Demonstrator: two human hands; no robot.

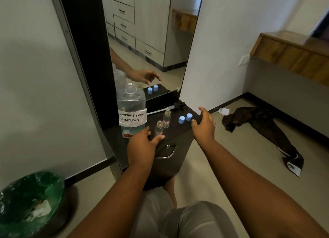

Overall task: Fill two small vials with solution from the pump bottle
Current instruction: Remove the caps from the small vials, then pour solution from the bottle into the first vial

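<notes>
A clear bottle (pixel 131 111) labelled "contact lens solution" stands uncapped on a small dark cabinet top (pixel 179 129). Its black pump head with tube (pixel 173 106) lies on the top behind the vials. Two small glass vials stand open: the near vial (pixel 159 127) and the far vial (pixel 166 118). Two blue caps (pixel 185 118) sit to their right. My left hand (pixel 142 143) hovers just in front of the near vial, thumb and fingers spread on either side of its base, not gripping. My right hand (pixel 203 125) is spread open beside the blue caps, a fingertip near them.
A mirror (pixel 151 41) leans behind the cabinet and reflects the bottle, caps and a hand. A drawer handle (pixel 170 151) faces me. A green-lined bin (pixel 30 202) stands on the floor at lower left. Dark clothing (pixel 263 129) lies on the floor at right.
</notes>
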